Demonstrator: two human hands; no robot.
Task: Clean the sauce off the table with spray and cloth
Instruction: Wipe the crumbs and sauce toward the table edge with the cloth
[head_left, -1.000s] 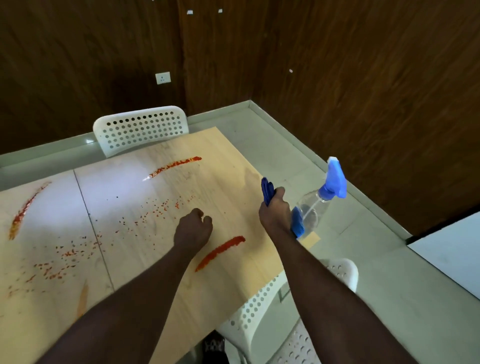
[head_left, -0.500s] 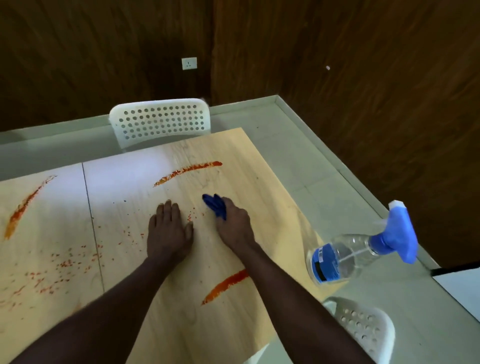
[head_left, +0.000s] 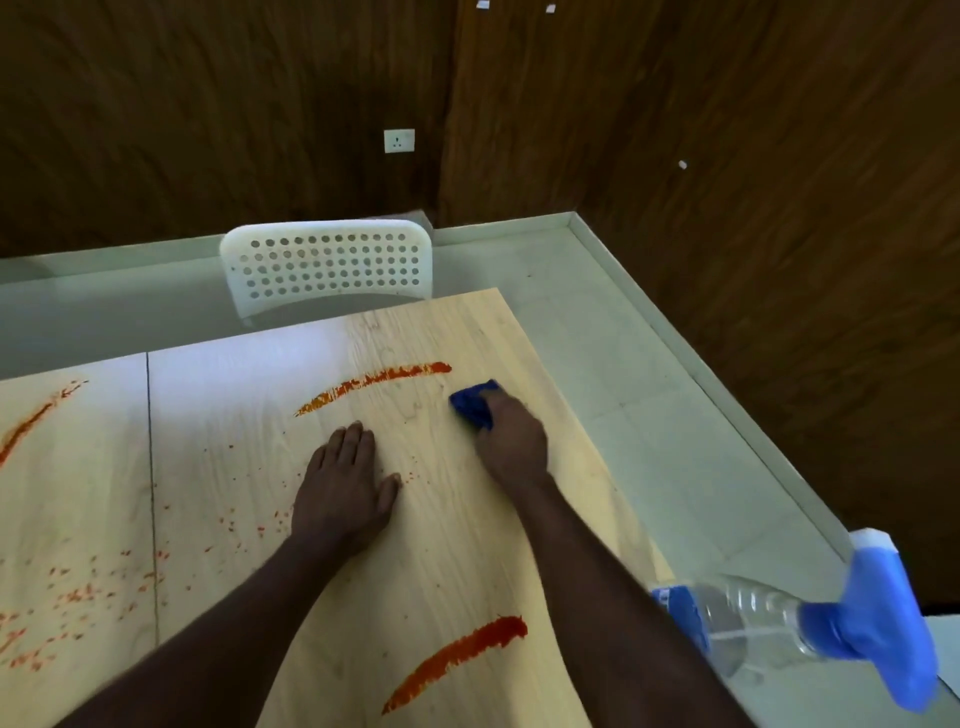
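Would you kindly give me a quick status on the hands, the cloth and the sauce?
Left hand flat on table. Right hand grips blue cloth beside far sauce streak. Near streak and splatter unwiped. Spray bottle at right edge, nothing blocking.

A white perforated chair back (head_left: 332, 265) stands upright beyond the grip of the right hand (head_left: 511, 441) and to its left, with a white wall socket (head_left: 399, 140) higher up behind it on the dark wood-panelled wall (head_left: 208, 130). Pale floor (head_left: 623, 338) runs beyond and to the right of the grip, edged by pale skirting (head_left: 504, 223) at the foot of the panelling. A small white mark (head_left: 682, 164), nature undetermined, sits on the panelling above and right of the grip
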